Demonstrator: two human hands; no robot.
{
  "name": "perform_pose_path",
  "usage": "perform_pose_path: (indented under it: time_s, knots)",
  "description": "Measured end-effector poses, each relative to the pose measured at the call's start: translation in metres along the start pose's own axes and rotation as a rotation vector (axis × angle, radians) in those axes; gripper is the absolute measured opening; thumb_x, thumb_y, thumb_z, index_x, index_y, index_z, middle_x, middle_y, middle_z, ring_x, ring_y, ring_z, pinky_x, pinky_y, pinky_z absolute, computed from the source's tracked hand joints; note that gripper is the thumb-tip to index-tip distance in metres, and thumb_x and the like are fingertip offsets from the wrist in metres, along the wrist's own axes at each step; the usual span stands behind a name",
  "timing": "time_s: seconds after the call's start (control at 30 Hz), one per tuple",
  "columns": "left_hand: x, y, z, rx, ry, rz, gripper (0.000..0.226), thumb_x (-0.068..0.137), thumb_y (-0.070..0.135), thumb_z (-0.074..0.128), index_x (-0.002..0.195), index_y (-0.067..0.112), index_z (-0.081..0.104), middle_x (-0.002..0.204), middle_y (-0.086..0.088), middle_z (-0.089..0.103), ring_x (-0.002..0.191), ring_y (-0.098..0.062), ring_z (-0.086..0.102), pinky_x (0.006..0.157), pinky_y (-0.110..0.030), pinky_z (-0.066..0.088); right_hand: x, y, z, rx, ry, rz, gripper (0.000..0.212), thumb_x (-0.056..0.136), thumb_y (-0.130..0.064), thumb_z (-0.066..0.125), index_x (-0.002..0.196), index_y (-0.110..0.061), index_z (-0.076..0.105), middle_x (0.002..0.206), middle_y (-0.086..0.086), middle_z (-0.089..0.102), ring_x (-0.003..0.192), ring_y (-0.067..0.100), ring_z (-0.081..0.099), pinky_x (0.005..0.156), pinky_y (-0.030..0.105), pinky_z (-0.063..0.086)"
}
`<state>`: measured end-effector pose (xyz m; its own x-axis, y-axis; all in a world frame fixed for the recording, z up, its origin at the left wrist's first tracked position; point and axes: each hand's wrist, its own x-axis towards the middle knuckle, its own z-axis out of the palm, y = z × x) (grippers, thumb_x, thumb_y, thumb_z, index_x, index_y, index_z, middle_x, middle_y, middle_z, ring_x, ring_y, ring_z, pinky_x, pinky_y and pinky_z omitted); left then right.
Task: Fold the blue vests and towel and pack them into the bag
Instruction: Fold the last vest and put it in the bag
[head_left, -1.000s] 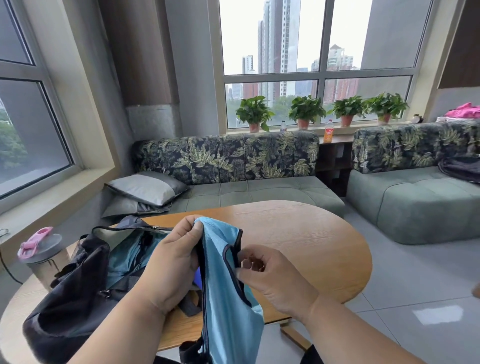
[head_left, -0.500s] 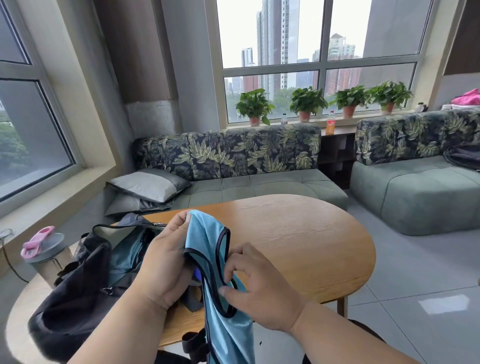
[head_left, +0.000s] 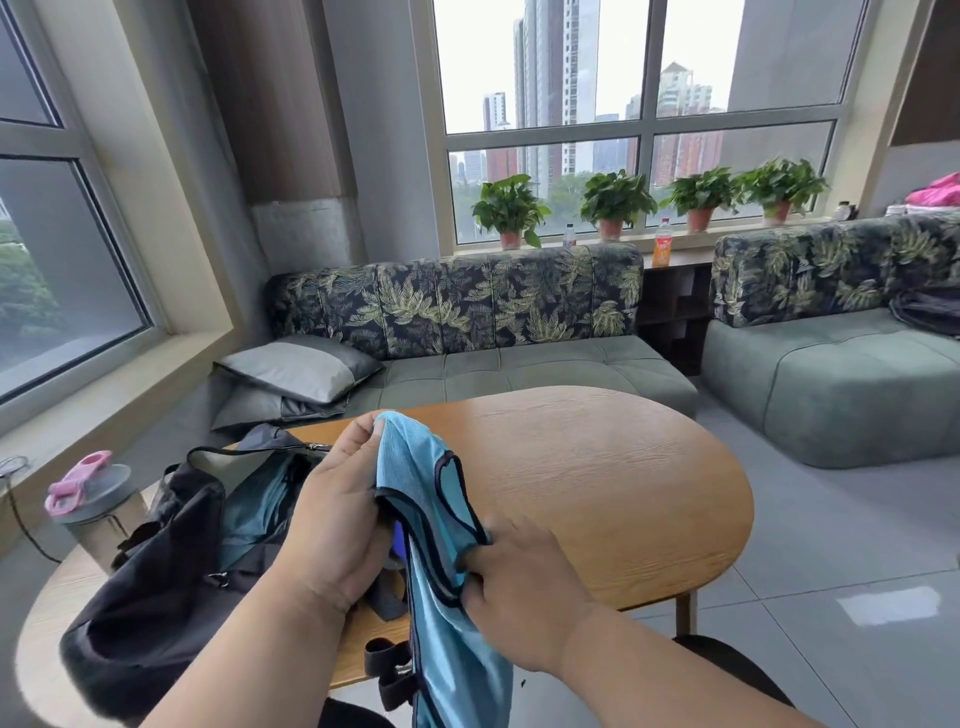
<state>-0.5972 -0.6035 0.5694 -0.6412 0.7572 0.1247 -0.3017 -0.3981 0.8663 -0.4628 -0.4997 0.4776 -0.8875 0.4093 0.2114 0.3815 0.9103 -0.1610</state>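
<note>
Your blue vest (head_left: 452, 613) runs off the bottom edge at 6 o'clock, and what lies folded inside the black bag (head_left: 156, 571) at 9 o'clock is too dark to make out. The wooden table (head_left: 613, 499) stands before a leaf-print sofa (head_left: 467, 312) at 12 o'clock. Your left hand (head_left: 332, 525) grips the vest's top; your right hand (head_left: 519, 587) pinches its dark-trimmed edge, above the table's near edge.

Daylit corner room: big windows (head_left: 639, 119) facing towers, four potted plants (head_left: 615, 202) on sill, leaf-print green sofas (head_left: 467, 332), grey pillows (head_left: 296, 369), oval wooden table (head_left: 597, 483), grey tile floor (head_left: 831, 597).
</note>
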Motion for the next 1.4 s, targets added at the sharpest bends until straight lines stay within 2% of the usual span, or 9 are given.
perform_pose_path:
  time_s: [0.27, 0.4, 0.53, 0.63, 0.8, 0.9, 1.03, 1.2, 1.4]
  knots:
    - [0.002, 0.001, -0.004, 0.044, 0.095, 0.06, 0.015, 0.109, 0.022, 0.052, 0.104, 0.012, 0.061, 0.077, -0.007, 0.069, 0.058, -0.016, 0.066, 0.052, -0.028, 0.058, -0.003, 0.01, 0.0, 0.043, -0.323, 0.051, 0.029, 0.1, -0.035, 0.03, 0.098, -0.024, 0.055, 0.11, 0.008, 0.053, 0.103, 0.031, 0.05, 0.098, 0.044, 0.043]
    - [0.008, 0.009, -0.015, 0.038, 0.229, 0.089, 0.014, 0.111, 0.019, 0.052, 0.103, 0.012, 0.061, 0.074, -0.011, 0.072, 0.059, -0.023, 0.07, 0.049, -0.032, 0.058, -0.006, 0.021, 0.006, 0.252, -0.154, 0.004, 0.023, 0.099, -0.034, 0.04, 0.086, -0.018, 0.052, 0.1, 0.002, 0.051, 0.093, 0.022, 0.05, 0.084, 0.039, 0.046]
    - [0.025, 0.016, -0.05, 0.198, 0.422, 0.144, 0.02, 0.109, 0.023, 0.054, 0.099, 0.019, 0.072, 0.1, -0.018, 0.073, 0.089, -0.03, 0.066, 0.074, -0.038, 0.062, -0.004, 0.032, 0.003, 0.307, 0.168, -0.098, 0.025, 0.095, -0.039, 0.056, 0.081, -0.018, 0.052, 0.084, -0.006, 0.047, 0.075, 0.014, 0.047, 0.068, 0.036, 0.044]
    - [0.032, 0.017, -0.06, 0.492, 0.513, 0.198, 0.023, 0.111, 0.023, 0.047, 0.102, 0.016, 0.066, 0.083, -0.001, 0.065, 0.07, -0.014, 0.057, 0.054, -0.02, 0.05, 0.001, 0.032, -0.005, 0.389, 0.381, -0.063, 0.021, 0.09, -0.04, 0.063, 0.085, -0.021, 0.058, 0.081, -0.011, 0.051, 0.075, 0.01, 0.049, 0.067, 0.023, 0.041]
    - [0.042, 0.01, -0.076, 0.773, 0.572, 0.21, 0.02, 0.108, 0.028, 0.05, 0.105, 0.018, 0.067, 0.088, 0.002, 0.068, 0.08, -0.021, 0.06, 0.066, -0.034, 0.045, 0.004, 0.037, -0.021, 0.384, 0.23, 0.024, 0.025, 0.09, -0.041, 0.066, 0.075, -0.032, 0.048, 0.074, -0.011, 0.053, 0.072, 0.007, 0.048, 0.062, 0.021, 0.033]
    - [0.051, 0.008, -0.082, 0.831, 0.558, 0.193, 0.024, 0.1, 0.04, 0.051, 0.104, 0.023, 0.069, 0.095, 0.0, 0.075, 0.093, -0.026, 0.07, 0.084, -0.045, 0.056, 0.003, 0.039, -0.038, 0.502, 0.378, 0.089, 0.033, 0.086, -0.034, 0.073, 0.069, -0.034, 0.044, 0.068, -0.017, 0.052, 0.064, 0.007, 0.046, 0.058, 0.017, 0.033]
    - [0.071, 0.014, -0.081, 0.687, 0.512, 0.101, 0.029, 0.096, 0.035, 0.055, 0.118, 0.023, 0.07, 0.109, -0.007, 0.077, 0.089, -0.023, 0.072, 0.076, -0.04, 0.061, 0.003, 0.039, -0.057, 0.538, 0.095, 0.096, 0.024, 0.087, -0.035, 0.072, 0.074, -0.023, 0.056, 0.066, -0.005, 0.054, 0.061, 0.006, 0.045, 0.062, 0.033, 0.042]
    - [0.098, 0.028, -0.063, 0.184, 0.36, -0.168, 0.032, 0.106, 0.024, 0.057, 0.123, 0.0, 0.07, 0.11, -0.023, 0.075, 0.081, -0.032, 0.074, 0.065, -0.042, 0.064, 0.005, 0.036, -0.078, 1.244, -0.03, 0.108, 0.02, 0.09, -0.023, 0.06, 0.09, -0.003, 0.06, 0.084, 0.003, 0.058, 0.081, 0.016, 0.056, 0.08, 0.032, 0.046]
    - [0.068, -0.028, -0.054, 0.052, 0.176, -0.685, 0.066, 0.099, 0.047, 0.056, 0.127, -0.011, 0.068, 0.116, -0.03, 0.073, 0.103, -0.041, 0.073, 0.092, -0.052, 0.053, 0.011, 0.033, -0.06, 1.223, -0.121, 0.289, 0.027, 0.097, -0.011, 0.051, 0.073, -0.022, 0.058, 0.078, 0.008, 0.053, 0.075, 0.021, 0.051, 0.068, 0.035, 0.045]
